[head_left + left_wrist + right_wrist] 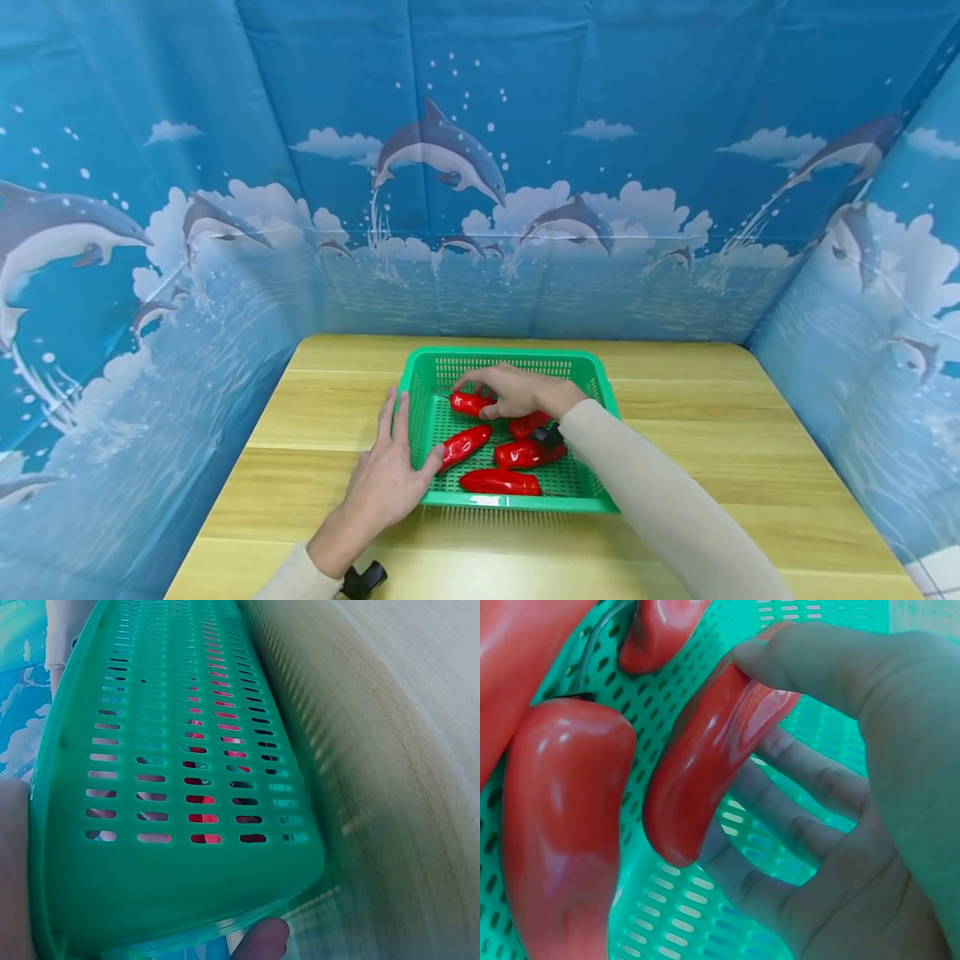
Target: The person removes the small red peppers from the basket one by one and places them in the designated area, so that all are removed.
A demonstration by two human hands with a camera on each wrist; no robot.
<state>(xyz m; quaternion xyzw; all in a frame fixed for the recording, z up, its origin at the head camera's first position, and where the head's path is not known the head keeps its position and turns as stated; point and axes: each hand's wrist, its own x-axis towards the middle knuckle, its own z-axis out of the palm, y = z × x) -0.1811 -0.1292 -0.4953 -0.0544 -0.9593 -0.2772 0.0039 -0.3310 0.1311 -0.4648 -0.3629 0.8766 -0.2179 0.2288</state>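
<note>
A green plastic basket [603,492] with slotted walls stands on the table and holds several glossy red peppers, among them a pepper [498,482] by the front wall. My right hand [517,390] reaches in at the back left and grips one red pepper [705,757], thumb on top and fingers on the far side. Another pepper [570,795] with a green stem lies beside it in the right wrist view. At the basket's front left corner rests my left hand [386,479], fingers straight along the left rim, thumb over the edge. The left wrist view shows mostly the slotted wall [172,877].
The basket stands on a light wood-grain table [712,433]. Behind it and along both sides hangs a blue curtain [637,283] printed with dolphins. A black wrist device [365,579] sits at my left cuff.
</note>
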